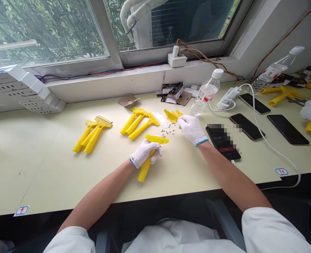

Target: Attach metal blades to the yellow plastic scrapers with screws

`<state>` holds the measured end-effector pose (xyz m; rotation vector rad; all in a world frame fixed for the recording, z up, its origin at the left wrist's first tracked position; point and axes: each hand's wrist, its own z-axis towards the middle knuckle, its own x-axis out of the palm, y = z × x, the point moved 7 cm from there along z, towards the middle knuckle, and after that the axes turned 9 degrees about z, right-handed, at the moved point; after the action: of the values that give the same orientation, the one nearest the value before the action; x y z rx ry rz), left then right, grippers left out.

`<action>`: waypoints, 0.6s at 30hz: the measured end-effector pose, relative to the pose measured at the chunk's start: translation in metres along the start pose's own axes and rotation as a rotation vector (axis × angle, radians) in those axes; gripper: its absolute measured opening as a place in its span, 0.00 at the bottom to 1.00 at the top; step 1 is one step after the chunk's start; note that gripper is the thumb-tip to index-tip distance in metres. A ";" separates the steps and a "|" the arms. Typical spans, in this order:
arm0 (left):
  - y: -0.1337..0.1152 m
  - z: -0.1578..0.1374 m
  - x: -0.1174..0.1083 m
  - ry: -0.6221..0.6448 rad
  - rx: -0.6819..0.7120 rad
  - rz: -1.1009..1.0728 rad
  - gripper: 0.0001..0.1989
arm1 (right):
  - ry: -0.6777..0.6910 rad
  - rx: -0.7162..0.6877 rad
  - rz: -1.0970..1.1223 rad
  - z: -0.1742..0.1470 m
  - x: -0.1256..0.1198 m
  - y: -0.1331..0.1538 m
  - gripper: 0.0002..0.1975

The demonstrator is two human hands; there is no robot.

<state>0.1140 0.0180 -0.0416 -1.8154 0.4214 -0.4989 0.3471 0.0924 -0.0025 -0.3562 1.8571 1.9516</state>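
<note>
The left hand [141, 154] was wrapped around a yellow scraper [145, 166], its fingers curled about the handle just below the head. The right hand [191, 129] had its fingers drawn together beside the yellow plates [170, 115]; whether they pinched a plate or only touched one could not be told.

A firm but easy hold on the handle seemed best here, with the head kept level and its flat face up in plain sight. The right fingertips would likely have done well to work lightly and take a single piece by its edge, since the metal bits [168, 132] were small and loose, and gloved fingers might easily have scattered them.

The scraper in the left hand lay on the near left side of the bits, its head close to them. The plates lay just beyond the bits, at the right fingertips. White strips [160, 119] lay beyond the bits too, beside the plates, and three more handles [138, 123] lay to the bits' left, apart from both hands.
</note>
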 end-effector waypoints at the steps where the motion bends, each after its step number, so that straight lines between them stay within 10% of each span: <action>1: 0.000 0.000 0.000 -0.001 0.007 0.024 0.17 | -0.053 0.005 -0.058 0.006 -0.009 -0.004 0.16; 11: -0.004 0.001 0.004 0.025 0.015 0.105 0.20 | -0.253 0.005 -0.447 0.023 -0.028 -0.018 0.12; 18: 0.000 0.003 0.001 0.006 -0.013 0.085 0.21 | -0.090 -0.589 -0.164 -0.042 0.005 0.053 0.10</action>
<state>0.1167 0.0196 -0.0422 -1.8001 0.5053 -0.4439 0.3141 0.0506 0.0391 -0.5613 1.1255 2.3182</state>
